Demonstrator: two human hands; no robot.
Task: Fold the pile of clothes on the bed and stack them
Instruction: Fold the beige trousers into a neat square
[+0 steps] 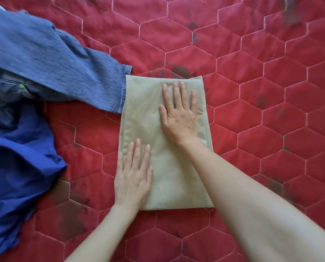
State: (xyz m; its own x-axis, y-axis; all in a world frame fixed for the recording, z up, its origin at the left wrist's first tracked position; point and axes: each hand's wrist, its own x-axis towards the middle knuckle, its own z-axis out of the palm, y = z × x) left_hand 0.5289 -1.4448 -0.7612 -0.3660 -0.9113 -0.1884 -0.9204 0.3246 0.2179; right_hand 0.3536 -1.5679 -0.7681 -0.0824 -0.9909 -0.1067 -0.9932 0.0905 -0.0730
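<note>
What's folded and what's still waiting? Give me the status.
Done: the khaki garment lies folded into a neat rectangle on the red quilt. In hand: the left hand and right hand press flat on it, smoothing. Left: the jeans and the blue garment lie unfolded beside it. No stack shows yet.

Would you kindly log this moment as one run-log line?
step: smoothing fold | left hand: flat on khaki garment | right hand: flat on it | unfolded: jeans, blue garment
</note>
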